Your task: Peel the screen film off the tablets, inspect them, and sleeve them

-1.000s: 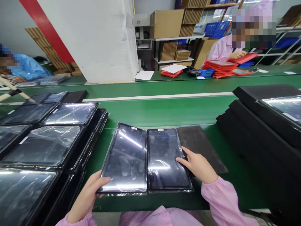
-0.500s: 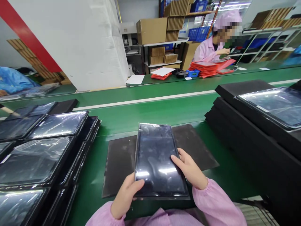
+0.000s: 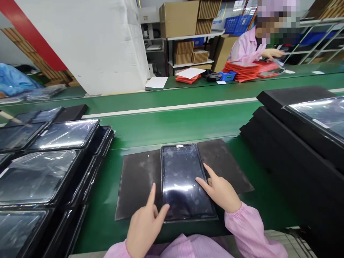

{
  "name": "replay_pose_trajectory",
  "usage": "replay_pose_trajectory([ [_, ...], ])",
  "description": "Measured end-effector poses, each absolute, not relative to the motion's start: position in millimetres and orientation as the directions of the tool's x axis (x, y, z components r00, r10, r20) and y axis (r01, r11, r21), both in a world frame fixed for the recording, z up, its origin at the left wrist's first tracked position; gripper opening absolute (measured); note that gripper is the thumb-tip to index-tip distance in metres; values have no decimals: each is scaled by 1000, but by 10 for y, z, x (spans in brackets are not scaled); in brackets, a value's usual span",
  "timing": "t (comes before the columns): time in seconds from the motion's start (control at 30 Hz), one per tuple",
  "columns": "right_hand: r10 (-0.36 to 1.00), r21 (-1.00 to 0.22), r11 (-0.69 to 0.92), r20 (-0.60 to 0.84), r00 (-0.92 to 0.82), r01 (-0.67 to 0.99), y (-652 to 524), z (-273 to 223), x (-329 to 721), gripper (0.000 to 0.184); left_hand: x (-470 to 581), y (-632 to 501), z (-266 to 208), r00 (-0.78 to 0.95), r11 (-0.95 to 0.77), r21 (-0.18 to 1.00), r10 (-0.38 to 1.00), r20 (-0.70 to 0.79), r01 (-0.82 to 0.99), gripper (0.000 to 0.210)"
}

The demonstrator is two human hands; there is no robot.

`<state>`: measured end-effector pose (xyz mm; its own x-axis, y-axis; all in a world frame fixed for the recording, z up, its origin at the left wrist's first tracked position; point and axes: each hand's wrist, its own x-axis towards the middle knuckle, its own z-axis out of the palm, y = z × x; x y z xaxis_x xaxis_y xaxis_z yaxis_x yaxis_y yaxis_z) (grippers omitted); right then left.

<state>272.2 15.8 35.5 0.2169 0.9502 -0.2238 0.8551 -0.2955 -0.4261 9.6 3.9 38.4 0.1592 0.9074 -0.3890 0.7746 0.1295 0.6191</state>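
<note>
A dark tablet-sized screen panel lies upright-long on a black foam mat, with a small white label at its far edge. Clear film seems to wrap it. My left hand is open at the near left corner, thumb at the panel's edge and index finger stretched over the mat. On the right side, my right hand is also open, its thumb over the glass and its index finger along the edge. Neither hand is wrapped round the panel.
Stacks of similar panels in black trays stand at the left. A tall pile of black foam sheets rises at the right, a wrapped panel on top. Across the green bench, a co-worker sits by red pouches.
The panel, earlier gripped at both sides and tilted, now lies flat on the mat. My fingers have spread off it, the left hand shifting slightly away.
</note>
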Motion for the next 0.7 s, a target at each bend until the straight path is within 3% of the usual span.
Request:
replay_pose_trajectory([
  [0.1, 936, -422, -332, -261, 238, 843, 180, 341, 2734, 72, 80, 138, 428, 123, 106, 619, 941, -315, 778, 58],
  [0.23, 949, -369, -280, -247, 197, 886, 230, 313, 2745, 63, 195, 166, 428, 252, 51, 722, 918, -305, 690, 39],
  [0.43, 952, -414, -254, -267, 150, 874, 235, 334, 2779, 61, 308, 95, 407, 220, 283, 858, 888, -403, 429, 55],
  [0.57, 951, -447, -261, -273, 148, 855, 221, 358, 2778, 60, 332, 118, 529, 216, 503, 847, 820, -530, 170, 59],
  [0.7, 951, -415, -270, -257, 173, 869, 201, 330, 2774, 60, 365, 132, 563, 182, 580, 813, 806, -564, -48, 62],
])
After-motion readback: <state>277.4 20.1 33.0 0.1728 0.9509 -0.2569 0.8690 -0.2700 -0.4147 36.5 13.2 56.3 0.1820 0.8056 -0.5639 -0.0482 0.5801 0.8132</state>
